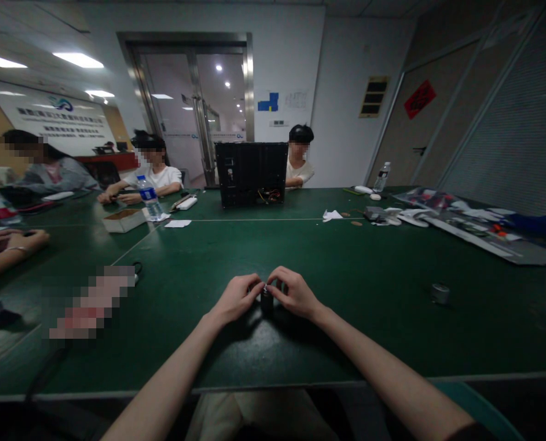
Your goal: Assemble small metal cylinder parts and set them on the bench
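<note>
Centrally, just short of the near edge of the green counter, a small dark cylinder is gripped from both sides. The left hand is curled nearly closed, its fingertips pressed against the cylinder's left flank and top. The right hand is likewise drawn together, thumb and forefinger pinched on a tiny bright tip at the upper end. The cylinder is held upright, its long axis vertical and the bright tip pointing up; whether its base rests on the counter cannot be told. A round metal piece is seen well apart to the right. Farther back, a black panel, a water bottle and a cardboard box are set on the counter.
</note>
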Motion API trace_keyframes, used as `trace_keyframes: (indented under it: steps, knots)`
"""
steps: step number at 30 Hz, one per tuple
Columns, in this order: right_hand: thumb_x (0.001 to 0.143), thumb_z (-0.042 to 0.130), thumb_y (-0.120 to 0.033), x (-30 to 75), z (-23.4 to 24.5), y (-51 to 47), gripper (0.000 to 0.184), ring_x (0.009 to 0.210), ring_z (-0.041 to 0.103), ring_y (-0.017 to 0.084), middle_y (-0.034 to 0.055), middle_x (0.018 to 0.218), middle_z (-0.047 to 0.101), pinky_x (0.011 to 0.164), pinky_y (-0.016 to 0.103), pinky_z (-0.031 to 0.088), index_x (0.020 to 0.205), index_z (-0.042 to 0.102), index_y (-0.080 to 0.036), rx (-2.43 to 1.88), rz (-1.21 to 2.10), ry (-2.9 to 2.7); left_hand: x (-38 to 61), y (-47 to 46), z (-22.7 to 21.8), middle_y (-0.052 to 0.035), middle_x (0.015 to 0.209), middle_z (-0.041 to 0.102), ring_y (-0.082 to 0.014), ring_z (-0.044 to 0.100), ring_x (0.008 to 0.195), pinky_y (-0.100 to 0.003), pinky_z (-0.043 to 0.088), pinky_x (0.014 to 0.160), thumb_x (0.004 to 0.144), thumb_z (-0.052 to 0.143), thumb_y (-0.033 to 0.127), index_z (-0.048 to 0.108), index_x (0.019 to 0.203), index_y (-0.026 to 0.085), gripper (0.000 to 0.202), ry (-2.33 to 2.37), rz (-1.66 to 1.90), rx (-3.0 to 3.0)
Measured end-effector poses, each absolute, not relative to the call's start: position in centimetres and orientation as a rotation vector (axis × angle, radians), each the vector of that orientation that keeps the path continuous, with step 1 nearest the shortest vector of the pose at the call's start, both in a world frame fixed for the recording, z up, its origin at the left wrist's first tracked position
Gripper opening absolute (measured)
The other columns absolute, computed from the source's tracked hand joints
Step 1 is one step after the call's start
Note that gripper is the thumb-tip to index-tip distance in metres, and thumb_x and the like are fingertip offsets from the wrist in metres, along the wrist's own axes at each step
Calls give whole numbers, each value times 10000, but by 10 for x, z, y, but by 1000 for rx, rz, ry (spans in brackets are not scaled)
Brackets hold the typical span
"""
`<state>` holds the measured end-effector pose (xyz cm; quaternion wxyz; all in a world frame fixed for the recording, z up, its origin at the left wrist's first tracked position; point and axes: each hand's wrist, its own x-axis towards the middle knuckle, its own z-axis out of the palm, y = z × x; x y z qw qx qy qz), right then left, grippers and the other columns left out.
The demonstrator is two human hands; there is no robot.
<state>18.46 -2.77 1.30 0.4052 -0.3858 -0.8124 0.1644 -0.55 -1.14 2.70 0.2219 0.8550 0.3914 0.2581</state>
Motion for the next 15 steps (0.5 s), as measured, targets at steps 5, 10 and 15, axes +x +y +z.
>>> trace_keyframes:
  steps: [5, 10, 15]
  knots:
    - [854, 550, -261, 184, 12, -27, 84, 643, 522, 103, 17, 812, 565, 610, 229, 415, 846, 574, -180, -970, 408, -2053, -7, -14, 29, -1, 715, 563, -137, 495, 650, -236, 353, 601, 885, 424, 412, 560, 811, 161, 295, 1012, 723, 2371]
    - [852, 559, -279, 184, 12, -28, 97, 607, 502, 96, 15, 812, 566, 585, 226, 407, 855, 571, -183, -980, 413, -2041, -6, -17, 28, -3, 746, 552, -140, 487, 683, -239, 360, 624, 797, 556, 348, 551, 820, 161, 189, 980, 773, 2415]
    - [841, 562, -239, 185, 14, -30, 87, 697, 534, 118, 27, 851, 581, 633, 235, 422, 898, 602, -187, -950, 399, -2075, -3, -17, 25, 3, 719, 527, -137, 464, 666, -237, 350, 613, 740, 601, 298, 530, 759, 165, 152, 1032, 777, 2446]
